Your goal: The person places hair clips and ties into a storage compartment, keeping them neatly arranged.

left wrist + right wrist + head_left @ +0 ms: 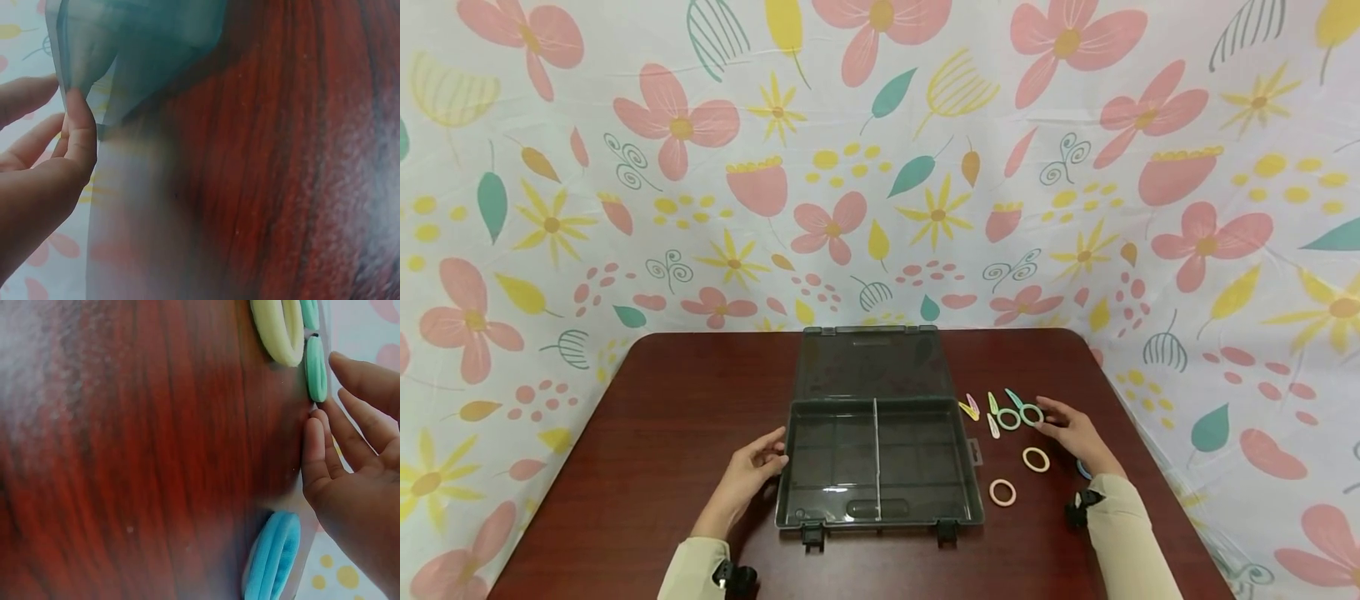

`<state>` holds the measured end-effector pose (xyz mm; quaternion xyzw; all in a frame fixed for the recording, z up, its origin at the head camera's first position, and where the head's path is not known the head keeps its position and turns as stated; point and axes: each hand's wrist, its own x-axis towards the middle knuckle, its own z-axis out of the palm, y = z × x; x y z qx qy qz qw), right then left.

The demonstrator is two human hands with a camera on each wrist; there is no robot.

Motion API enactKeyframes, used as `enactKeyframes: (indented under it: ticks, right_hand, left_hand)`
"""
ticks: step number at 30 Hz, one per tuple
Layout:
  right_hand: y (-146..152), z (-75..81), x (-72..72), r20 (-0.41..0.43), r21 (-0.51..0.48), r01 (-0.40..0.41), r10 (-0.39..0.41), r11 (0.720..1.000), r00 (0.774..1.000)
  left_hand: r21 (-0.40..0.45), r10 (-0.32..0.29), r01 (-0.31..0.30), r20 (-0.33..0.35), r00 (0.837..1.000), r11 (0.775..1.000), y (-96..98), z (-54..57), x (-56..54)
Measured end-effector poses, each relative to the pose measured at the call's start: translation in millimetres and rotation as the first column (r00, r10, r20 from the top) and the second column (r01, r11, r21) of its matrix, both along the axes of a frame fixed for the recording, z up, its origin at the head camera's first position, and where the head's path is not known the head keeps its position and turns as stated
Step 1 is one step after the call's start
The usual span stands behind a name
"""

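A dark see-through plastic box (833,450) lies unlatched on the table, its lid (872,367) folded back and a pale divider (877,458) splitting it into two compartments. My left hand (748,475) touches the box's left wall with its fingers; the left wrist view shows the fingertips against the wall (144,50). To the right of the box, my right hand (1077,433) rests on the table beside a green hair tie (1022,416), its fingers loosely bent. Another green hair tie (999,423) lies to the left. Below are a yellow hair tie (1026,457) and a peach one (992,497).
Several small hair clips lie between box and right hand, including a yellow one (967,411), a pale one (993,426) and a teal one (1013,397). Partly behind the right wrist is a blue hair tie (272,559). A flowered cloth (880,167) hangs behind the table (700,392).
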<state>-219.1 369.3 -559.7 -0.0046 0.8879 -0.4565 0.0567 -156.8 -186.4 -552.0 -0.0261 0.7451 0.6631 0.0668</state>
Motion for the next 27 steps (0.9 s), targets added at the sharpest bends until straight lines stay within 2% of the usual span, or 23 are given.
enactKeyframes:
  ticks: [11,20,27]
  right_hand:
    - [-2,-2.5,-6.0,-0.036,0.107,-0.019,0.023,0.994,0.999]
    - [-3,-4.1,-7.7,-0.051,0.142,-0.023,0.031,0.990,0.998]
    - [-4,-3.4,-9.3,-0.069,0.139,0.006,0.004,0.990,0.998]
  left_hand:
    - [0.036,-0.123,0.121,0.056,0.991,0.992,-9.7,-5.8,-1.8]
    - [0.055,-0.142,0.139,0.063,0.988,0.989,-12.4,-8.6,1.1]
    - [0.067,-0.143,0.139,0.055,0.988,0.988,-12.0,-4.1,0.1]
